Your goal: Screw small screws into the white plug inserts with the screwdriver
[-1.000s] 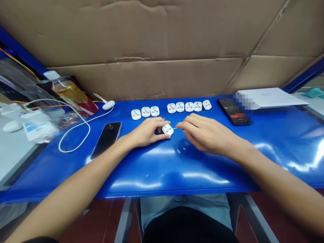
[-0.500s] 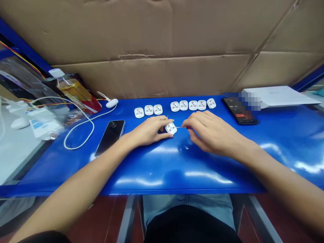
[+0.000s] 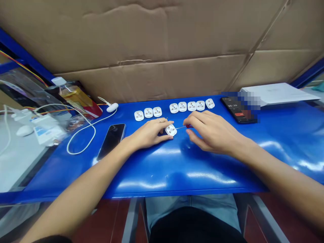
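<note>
Between thumb and fingers, my left hand (image 3: 151, 133) pinches a small white plug housing (image 3: 171, 130) with metal terminals inside, holding it at the table surface. My right hand (image 3: 214, 131) grips a thin screwdriver (image 3: 187, 126) by its red handle, which is mostly covered by the fingers. The screwdriver's slim metal shaft points left and meets the right side of the housing; its exact tip contact is too small to make out. Behind my hands lies a row of similar white housings (image 3: 191, 106), three in a left group and several in a right group.
A dark phone (image 3: 111, 141) lies left of my left forearm, beside a white cable (image 3: 95, 130). Further left are a tilted bottle (image 3: 76, 96) and white adapters. A phone with a timer (image 3: 236, 109) and a flat white box (image 3: 275, 94) are at right. Cardboard (image 3: 152, 40) stands behind the blue table.
The right fingers have shifted on the screwdriver, and more of the red handle shows. The shaft now slants slightly. My left hand stays on the housing; the whole view has moved slightly.
</note>
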A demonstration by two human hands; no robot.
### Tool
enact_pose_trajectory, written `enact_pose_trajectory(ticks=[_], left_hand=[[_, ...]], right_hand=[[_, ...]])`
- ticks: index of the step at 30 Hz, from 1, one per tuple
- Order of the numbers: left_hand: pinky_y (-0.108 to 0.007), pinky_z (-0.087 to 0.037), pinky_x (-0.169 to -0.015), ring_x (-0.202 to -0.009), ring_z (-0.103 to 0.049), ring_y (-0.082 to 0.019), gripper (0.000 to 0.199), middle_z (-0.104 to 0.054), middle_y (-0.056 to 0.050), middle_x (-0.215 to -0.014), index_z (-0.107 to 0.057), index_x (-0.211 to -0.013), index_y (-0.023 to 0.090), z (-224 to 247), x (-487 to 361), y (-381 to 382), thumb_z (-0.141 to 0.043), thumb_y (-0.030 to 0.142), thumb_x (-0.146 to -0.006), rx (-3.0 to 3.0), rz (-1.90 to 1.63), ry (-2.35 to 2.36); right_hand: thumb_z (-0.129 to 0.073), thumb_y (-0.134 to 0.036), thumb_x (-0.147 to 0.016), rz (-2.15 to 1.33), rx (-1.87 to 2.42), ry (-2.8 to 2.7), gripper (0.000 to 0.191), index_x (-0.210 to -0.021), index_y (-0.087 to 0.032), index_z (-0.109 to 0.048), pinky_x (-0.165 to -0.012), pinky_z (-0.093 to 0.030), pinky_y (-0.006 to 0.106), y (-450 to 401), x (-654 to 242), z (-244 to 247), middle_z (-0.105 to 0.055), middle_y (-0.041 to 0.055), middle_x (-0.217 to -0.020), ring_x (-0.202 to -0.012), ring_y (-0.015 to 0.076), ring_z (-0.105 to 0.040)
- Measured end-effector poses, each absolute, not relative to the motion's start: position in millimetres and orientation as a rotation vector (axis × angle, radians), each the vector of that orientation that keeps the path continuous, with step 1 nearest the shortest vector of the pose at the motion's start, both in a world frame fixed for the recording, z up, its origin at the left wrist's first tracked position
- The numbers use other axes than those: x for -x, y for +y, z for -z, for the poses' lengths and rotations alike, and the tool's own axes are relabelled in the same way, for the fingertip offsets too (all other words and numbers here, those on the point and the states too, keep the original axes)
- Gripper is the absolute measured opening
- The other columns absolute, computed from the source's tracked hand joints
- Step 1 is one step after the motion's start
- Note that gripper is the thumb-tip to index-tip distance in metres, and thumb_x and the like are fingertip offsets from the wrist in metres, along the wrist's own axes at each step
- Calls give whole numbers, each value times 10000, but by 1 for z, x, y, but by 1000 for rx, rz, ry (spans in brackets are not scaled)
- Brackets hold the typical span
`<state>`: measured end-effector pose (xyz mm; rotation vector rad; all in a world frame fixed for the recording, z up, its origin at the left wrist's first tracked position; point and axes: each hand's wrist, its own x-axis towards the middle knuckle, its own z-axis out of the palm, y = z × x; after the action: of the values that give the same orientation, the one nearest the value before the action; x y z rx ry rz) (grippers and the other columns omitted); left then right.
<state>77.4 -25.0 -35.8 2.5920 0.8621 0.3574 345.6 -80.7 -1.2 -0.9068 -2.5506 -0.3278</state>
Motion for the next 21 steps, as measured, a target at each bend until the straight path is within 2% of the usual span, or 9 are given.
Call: enact_pose_trajectory(ticks=[2,4,8,11,14,17,21], left_hand=[[-373,-530,-939,-1062,-672,-259,551,-687,-116,-1225,-583,-1500,190,37,-77,-25,-680,436,-1017,-2583,-365,863],[-373,-530,-930,-1051,-669,-257,560,-686,-115,-1226,-577,-1509,195,37,-77,-24,-676,445,-1018,-2583,-363,864],[-377,-528,-938,-1058,-667,-261,536,-687,-118,-1221,-600,-1487,195,36,-77,-24,-673,447,-1019,-2596,-342,867],[-380,-524,-952,-1068,-667,-263,547,-685,-121,-1230,-589,-1500,193,36,-77,-24,-665,452,-1024,-2591,-346,864],[-376,-526,-921,-1039,-669,-259,555,-686,-117,-1222,-584,-1510,197,37,-77,-24,-671,443,-1020,-2587,-368,866],[-380,-526,-924,-1042,-668,-261,552,-687,-121,-1226,-587,-1509,194,37,-77,-24,-676,431,-1018,-2586,-374,853],[-377,-524,-934,-1041,-663,-257,533,-686,-115,-1198,-599,-1498,198,36,-77,-24,-667,435,-1025,-2578,-347,850]], right_hand=[[-468,-259,-1085,337,946,-2542,236,-1070,-147,-675,-709,-432,373,-80,-346,2,-755,100,-927,-755,233,-633],[-450,-226,-1083,337,956,-2536,237,-1069,-158,-676,-694,-431,368,-79,-346,3,-765,89,-908,-745,231,-641],[-483,-146,-1002,253,906,-2527,194,-1112,-147,-643,-782,-504,377,-80,-346,4,-749,126,-1041,-910,264,-685],[-507,-223,-1024,240,913,-2508,194,-1156,-135,-619,-788,-518,379,-81,-345,4,-740,138,-1067,-945,275,-695],[-494,-336,-1084,276,1042,-2494,236,-1149,-152,-626,-668,-459,336,-82,-346,4,-760,101,-932,-816,243,-699],[-456,-254,-1087,304,1012,-2511,212,-1136,-153,-635,-655,-448,325,-81,-347,4,-765,89,-906,-800,231,-703],[-493,-143,-999,242,877,-2526,228,-1189,-133,-619,-770,-522,352,-83,-345,2,-749,131,-1071,-978,265,-714]])
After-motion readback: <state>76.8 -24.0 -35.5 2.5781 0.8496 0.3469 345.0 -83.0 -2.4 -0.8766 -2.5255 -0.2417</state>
